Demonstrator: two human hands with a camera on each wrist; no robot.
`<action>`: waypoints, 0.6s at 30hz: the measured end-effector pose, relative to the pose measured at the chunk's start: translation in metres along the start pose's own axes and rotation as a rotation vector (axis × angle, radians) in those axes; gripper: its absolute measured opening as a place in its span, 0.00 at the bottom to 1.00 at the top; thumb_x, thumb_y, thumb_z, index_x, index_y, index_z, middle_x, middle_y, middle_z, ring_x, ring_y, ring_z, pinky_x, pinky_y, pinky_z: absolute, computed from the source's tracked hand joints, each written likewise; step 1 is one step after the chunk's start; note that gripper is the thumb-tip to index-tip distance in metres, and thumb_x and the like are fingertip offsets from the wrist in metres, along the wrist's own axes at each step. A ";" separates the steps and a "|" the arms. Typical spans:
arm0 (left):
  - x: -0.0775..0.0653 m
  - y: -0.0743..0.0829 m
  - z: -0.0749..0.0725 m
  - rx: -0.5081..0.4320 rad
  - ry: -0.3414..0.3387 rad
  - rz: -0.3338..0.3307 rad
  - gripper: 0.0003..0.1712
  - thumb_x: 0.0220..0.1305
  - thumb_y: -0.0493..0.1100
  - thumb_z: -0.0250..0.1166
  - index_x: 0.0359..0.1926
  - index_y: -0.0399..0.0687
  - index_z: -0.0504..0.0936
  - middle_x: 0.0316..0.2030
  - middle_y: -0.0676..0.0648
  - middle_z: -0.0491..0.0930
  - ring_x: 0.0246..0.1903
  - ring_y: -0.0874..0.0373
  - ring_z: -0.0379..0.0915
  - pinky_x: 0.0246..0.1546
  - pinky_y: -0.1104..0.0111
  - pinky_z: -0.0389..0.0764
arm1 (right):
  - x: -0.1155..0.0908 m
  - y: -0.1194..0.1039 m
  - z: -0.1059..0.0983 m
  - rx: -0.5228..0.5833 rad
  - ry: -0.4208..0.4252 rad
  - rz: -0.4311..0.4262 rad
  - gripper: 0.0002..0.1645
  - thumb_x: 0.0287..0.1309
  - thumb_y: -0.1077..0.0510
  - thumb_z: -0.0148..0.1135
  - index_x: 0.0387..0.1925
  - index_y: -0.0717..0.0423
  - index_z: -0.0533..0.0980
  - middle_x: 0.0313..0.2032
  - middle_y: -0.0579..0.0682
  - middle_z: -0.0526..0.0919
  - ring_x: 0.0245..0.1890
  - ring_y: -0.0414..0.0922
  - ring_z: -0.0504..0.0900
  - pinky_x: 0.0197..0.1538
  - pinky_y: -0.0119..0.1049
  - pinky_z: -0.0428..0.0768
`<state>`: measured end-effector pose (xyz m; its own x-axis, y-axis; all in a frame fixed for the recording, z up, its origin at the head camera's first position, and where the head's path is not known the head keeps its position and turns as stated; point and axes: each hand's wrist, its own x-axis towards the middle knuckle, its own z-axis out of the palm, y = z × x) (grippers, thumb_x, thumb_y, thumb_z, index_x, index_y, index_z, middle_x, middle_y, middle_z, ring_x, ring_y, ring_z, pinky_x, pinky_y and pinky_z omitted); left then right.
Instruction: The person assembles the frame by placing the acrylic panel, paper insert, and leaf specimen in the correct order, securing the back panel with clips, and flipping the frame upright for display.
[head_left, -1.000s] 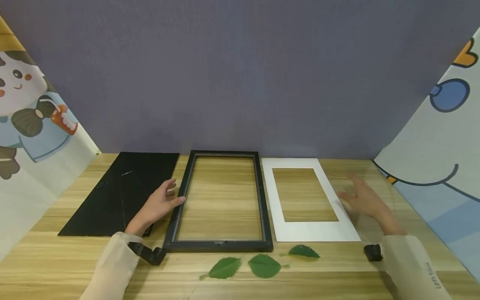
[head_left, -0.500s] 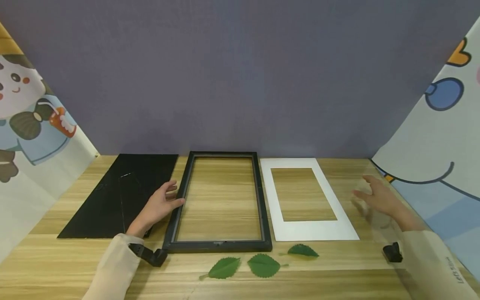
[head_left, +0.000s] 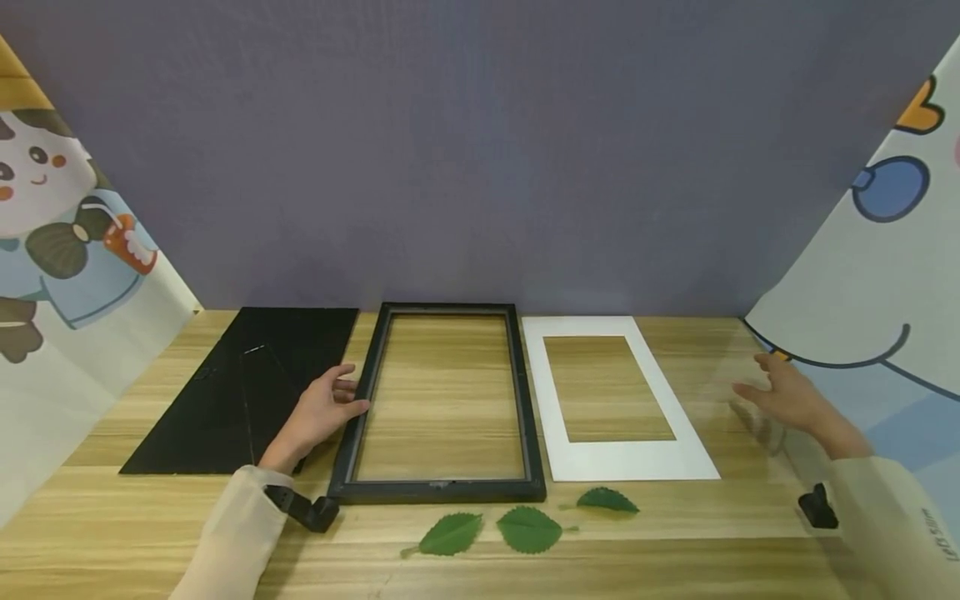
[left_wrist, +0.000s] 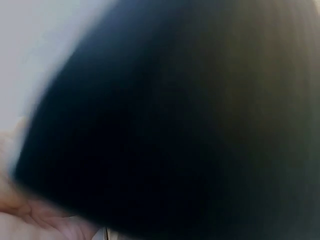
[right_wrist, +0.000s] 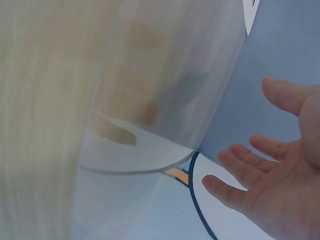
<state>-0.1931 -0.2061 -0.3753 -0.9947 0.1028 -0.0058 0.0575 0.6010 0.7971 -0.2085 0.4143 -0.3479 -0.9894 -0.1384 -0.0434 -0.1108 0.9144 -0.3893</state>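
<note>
The black frame (head_left: 442, 493) lies flat in the middle of the bench (head_left: 675, 558). The left hand (head_left: 322, 408) is at its left rail, fingers relaxed and thumb apart from them, gripping nothing; whether it touches the rail I cannot tell, as the left wrist view is mostly dark blur. The frame looks stiff and fairly light for its size; its two long rails seem the best hold, since a single corner would probably let it twist.

At the right, the right hand (head_left: 795, 400) is spread and holds nothing, over or beside a clear sheet (right_wrist: 150, 100) that shows mainly by its reflections. The sheet is probably stiff and slick, and brittle if it is glass; opposite edges would suit it, with the palms kept off its face.

Between frame and sheet lies the white mat (head_left: 633, 461), likely thin card that creases easily; its wide near border offers the safest pinch. The black board (head_left: 217, 400) on the left looks thin but rigid, easiest to lift by an edge. Near the frame, the left leaf (head_left: 451, 534), middle leaf (head_left: 528, 531) and right leaf (head_left: 607, 500) look soft and almost weightless, best pinched by their stems.
</note>
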 end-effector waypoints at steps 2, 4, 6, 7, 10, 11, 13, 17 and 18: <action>0.000 0.000 0.001 0.005 -0.007 -0.009 0.37 0.62 0.36 0.62 0.67 0.28 0.57 0.57 0.26 0.69 0.53 0.37 0.71 0.49 0.52 0.77 | -0.001 0.005 -0.002 0.000 -0.008 0.006 0.46 0.70 0.51 0.48 0.62 0.89 0.43 0.58 0.88 0.51 0.53 0.81 0.57 0.51 0.71 0.65; 0.000 0.000 0.001 0.016 -0.015 -0.018 0.37 0.63 0.37 0.62 0.67 0.28 0.58 0.58 0.26 0.69 0.54 0.36 0.71 0.50 0.51 0.77 | -0.003 0.009 -0.003 -0.001 -0.017 0.017 0.46 0.70 0.51 0.47 0.61 0.90 0.42 0.57 0.88 0.51 0.54 0.81 0.57 0.51 0.71 0.65; 0.000 0.001 0.002 0.025 -0.020 -0.025 0.36 0.63 0.37 0.62 0.67 0.28 0.58 0.58 0.26 0.69 0.55 0.35 0.70 0.51 0.50 0.77 | -0.004 0.014 -0.004 -0.007 -0.020 0.027 0.46 0.70 0.51 0.47 0.61 0.90 0.43 0.56 0.89 0.51 0.53 0.81 0.57 0.50 0.70 0.65; 0.000 0.001 0.002 0.028 -0.021 -0.028 0.36 0.63 0.37 0.61 0.67 0.28 0.58 0.58 0.26 0.69 0.55 0.35 0.70 0.51 0.50 0.76 | -0.004 0.016 -0.005 -0.012 -0.018 0.028 0.46 0.70 0.51 0.48 0.61 0.90 0.43 0.56 0.89 0.52 0.53 0.81 0.58 0.50 0.70 0.66; 0.000 0.002 0.003 0.044 -0.023 -0.031 0.34 0.64 0.37 0.61 0.67 0.28 0.59 0.59 0.27 0.69 0.56 0.35 0.69 0.52 0.50 0.76 | -0.006 0.023 -0.005 -0.031 -0.007 0.035 0.46 0.69 0.50 0.48 0.60 0.92 0.45 0.55 0.90 0.53 0.52 0.82 0.59 0.50 0.70 0.67; 0.000 0.002 0.003 0.052 -0.026 -0.030 0.34 0.64 0.37 0.60 0.67 0.28 0.60 0.59 0.27 0.69 0.56 0.35 0.69 0.52 0.49 0.76 | -0.006 0.026 -0.005 -0.035 -0.007 0.041 0.46 0.69 0.50 0.48 0.59 0.92 0.46 0.54 0.90 0.53 0.51 0.82 0.60 0.49 0.69 0.67; 0.000 0.002 0.003 0.068 -0.031 -0.028 0.33 0.64 0.37 0.60 0.66 0.28 0.61 0.59 0.27 0.68 0.57 0.34 0.69 0.52 0.49 0.76 | -0.008 0.032 -0.006 -0.045 -0.006 0.046 0.45 0.68 0.50 0.48 0.58 0.93 0.47 0.53 0.90 0.55 0.50 0.82 0.61 0.48 0.69 0.69; 0.000 0.002 0.004 0.081 -0.030 -0.034 0.32 0.64 0.37 0.60 0.66 0.28 0.61 0.59 0.27 0.69 0.56 0.34 0.69 0.52 0.49 0.76 | -0.012 0.044 -0.008 -0.065 -0.012 0.069 0.46 0.68 0.49 0.48 0.57 0.94 0.48 0.51 0.91 0.57 0.48 0.81 0.63 0.46 0.68 0.70; 0.001 0.002 0.004 0.084 -0.027 -0.032 0.33 0.64 0.37 0.60 0.66 0.27 0.61 0.58 0.26 0.69 0.56 0.34 0.69 0.51 0.49 0.76 | -0.013 0.047 -0.008 -0.074 -0.010 0.073 0.46 0.68 0.49 0.48 0.57 0.94 0.49 0.51 0.91 0.57 0.48 0.81 0.63 0.46 0.68 0.70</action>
<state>-0.1934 -0.2015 -0.3765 -0.9936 0.1027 -0.0474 0.0337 0.6688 0.7427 -0.2021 0.4620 -0.3580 -0.9942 -0.0741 -0.0780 -0.0458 0.9476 -0.3163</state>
